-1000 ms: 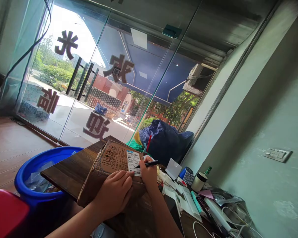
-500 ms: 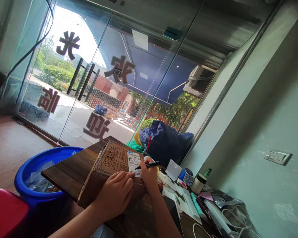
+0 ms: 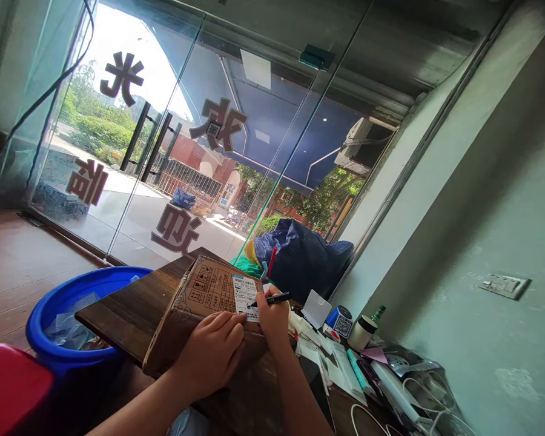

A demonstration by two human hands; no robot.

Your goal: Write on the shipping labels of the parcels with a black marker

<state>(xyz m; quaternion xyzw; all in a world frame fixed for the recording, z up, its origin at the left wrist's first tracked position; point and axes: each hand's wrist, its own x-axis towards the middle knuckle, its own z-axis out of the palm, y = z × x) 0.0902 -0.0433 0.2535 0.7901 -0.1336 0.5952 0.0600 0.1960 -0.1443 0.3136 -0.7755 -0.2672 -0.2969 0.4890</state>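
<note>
A brown cardboard box [image 3: 211, 281] with printed symbols sits tilted in the view on the dark wooden table [image 3: 118, 309]. On its top face is a white shipping label [image 3: 245, 293] with black print and a dark scribbled mark. My right hand [image 3: 272, 315] is closed around a black marker pen [image 3: 277, 298], whose tip touches the label or hovers just over it; I cannot tell which. My left hand [image 3: 213, 348] grips the near edge of the box, its fingers bent over the top just below the label.
Left of the table stands a blue bin [image 3: 88, 278] with plastic waste, beside a red object [image 3: 13, 384]. Papers [image 3: 340, 372], a jar [image 3: 362, 333], a blue can-like container [image 3: 340, 320] and white cables [image 3: 367, 412] clutter the right side. Glass doors [image 3: 163, 181] stand beyond.
The marker tip has shifted slightly right along the label, and a dark scribbled mark shows more there. My left hand stays on the box. The view has shifted a little.
</note>
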